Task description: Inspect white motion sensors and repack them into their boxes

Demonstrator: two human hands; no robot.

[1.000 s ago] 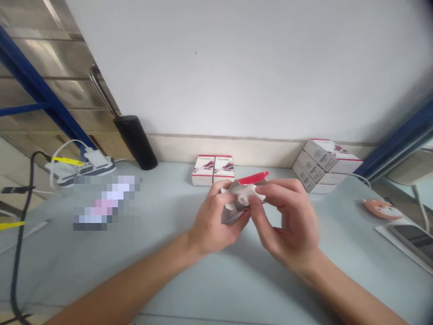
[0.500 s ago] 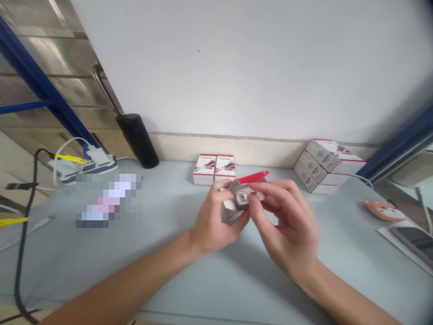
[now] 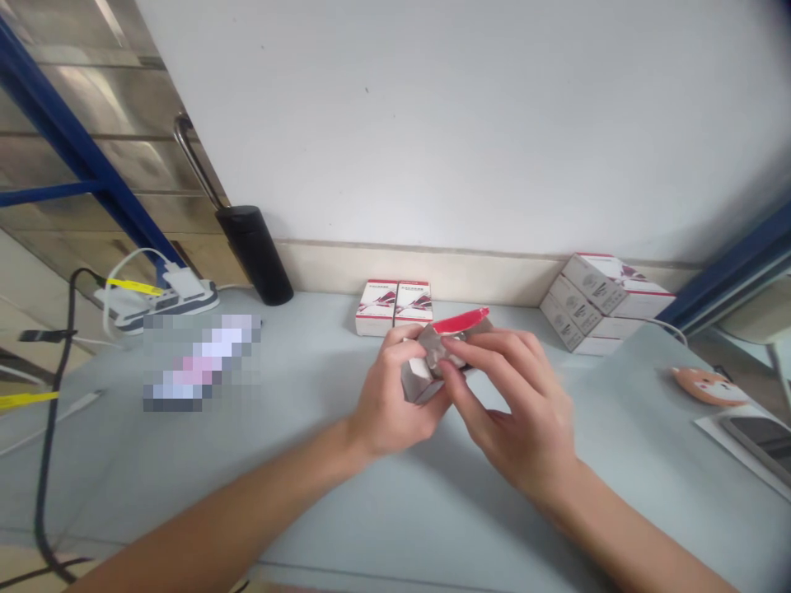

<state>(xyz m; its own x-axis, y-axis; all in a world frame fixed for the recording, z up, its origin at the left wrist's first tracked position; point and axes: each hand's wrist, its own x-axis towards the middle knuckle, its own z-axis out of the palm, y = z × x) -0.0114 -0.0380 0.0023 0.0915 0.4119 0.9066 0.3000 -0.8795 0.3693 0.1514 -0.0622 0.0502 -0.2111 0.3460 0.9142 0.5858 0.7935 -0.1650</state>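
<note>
Above the middle of the pale table [image 3: 321, 494], both my hands hold one small cardboard box [image 3: 426, 366], grey inside, with a red flap sticking up at its far end. My left hand [image 3: 392, 399] wraps the box's left side, fingers curled around it. My right hand [image 3: 512, 408] pinches the open end of the box with thumb and fingertips pressed on its flaps. What is inside the box stays hidden by my fingers.
Two small red-and-white boxes [image 3: 395, 305] stand by the wall behind my hands. A stack of similar boxes [image 3: 602, 301] lies at the right. A black cylinder [image 3: 255, 254], a power strip with cables [image 3: 161, 296], an orange animal-shaped thing [image 3: 704, 385] and a phone [image 3: 757, 436] are around.
My right fingers have shifted left over the box's open end, pressing the flaps inward. The box and my left hand have stayed in nearly the same place.
</note>
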